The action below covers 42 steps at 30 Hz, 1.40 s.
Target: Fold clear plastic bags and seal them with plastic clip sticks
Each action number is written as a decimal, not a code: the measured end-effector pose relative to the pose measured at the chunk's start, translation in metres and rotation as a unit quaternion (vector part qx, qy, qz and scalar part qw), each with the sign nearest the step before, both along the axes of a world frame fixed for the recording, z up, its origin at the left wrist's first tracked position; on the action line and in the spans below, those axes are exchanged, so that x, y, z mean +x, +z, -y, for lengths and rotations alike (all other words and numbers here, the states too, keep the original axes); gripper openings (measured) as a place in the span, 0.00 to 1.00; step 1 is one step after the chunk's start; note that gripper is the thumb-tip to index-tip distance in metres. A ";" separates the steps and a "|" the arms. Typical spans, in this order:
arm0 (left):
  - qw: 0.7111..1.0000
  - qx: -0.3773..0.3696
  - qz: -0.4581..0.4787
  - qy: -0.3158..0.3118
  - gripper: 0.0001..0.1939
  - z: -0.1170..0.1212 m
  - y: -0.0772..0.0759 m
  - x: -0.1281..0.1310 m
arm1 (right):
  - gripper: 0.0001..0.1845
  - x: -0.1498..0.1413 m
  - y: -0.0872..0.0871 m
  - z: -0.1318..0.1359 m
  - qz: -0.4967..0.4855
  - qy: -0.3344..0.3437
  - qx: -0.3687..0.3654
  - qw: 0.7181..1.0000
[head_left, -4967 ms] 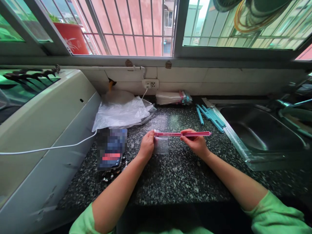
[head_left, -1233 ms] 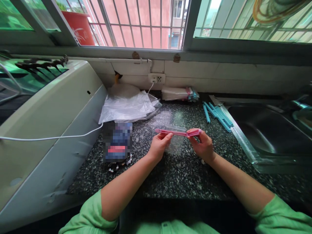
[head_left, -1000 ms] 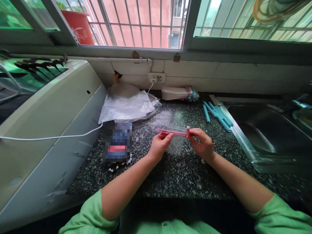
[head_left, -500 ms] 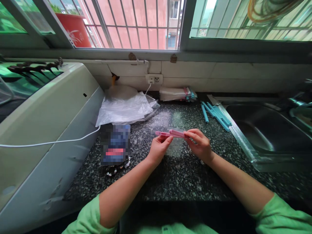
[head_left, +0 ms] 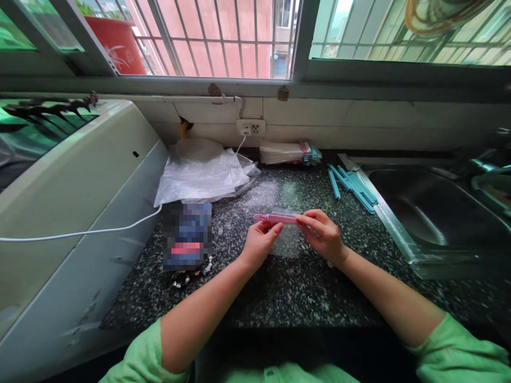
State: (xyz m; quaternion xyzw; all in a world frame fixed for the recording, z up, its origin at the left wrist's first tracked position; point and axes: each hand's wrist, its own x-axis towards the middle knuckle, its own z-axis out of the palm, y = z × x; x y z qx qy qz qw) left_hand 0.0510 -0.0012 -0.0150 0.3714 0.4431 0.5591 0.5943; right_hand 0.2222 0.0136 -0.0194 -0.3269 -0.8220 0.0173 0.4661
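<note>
Over the speckled dark counter [head_left: 279,287], my left hand [head_left: 259,243] pinches the left part of a pink sealing clip [head_left: 275,218]. A small clear plastic bag [head_left: 288,244] hangs from the clip between both hands. My right hand [head_left: 321,234] is closed over the clip's right end, covering it. The clip lies level, about a hand's breadth above the counter.
A phone [head_left: 187,234] on a white cable [head_left: 80,232] lies at the left. Crumpled clear plastic [head_left: 203,173] and a stack of bags [head_left: 285,153] sit by the wall. Several blue clips [head_left: 351,185] lie beside the steel sink [head_left: 435,213]. A white appliance [head_left: 72,202] fills the left.
The pink clip's visible length has shrunk: my right hand slid left along it, covering its right end. The bag now hangs between my two hands.
</note>
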 end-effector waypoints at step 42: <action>0.988 0.099 -0.106 -0.051 0.14 -0.011 0.012 -0.023 | 0.15 -0.001 0.002 -0.007 -0.100 0.061 -0.404 0.907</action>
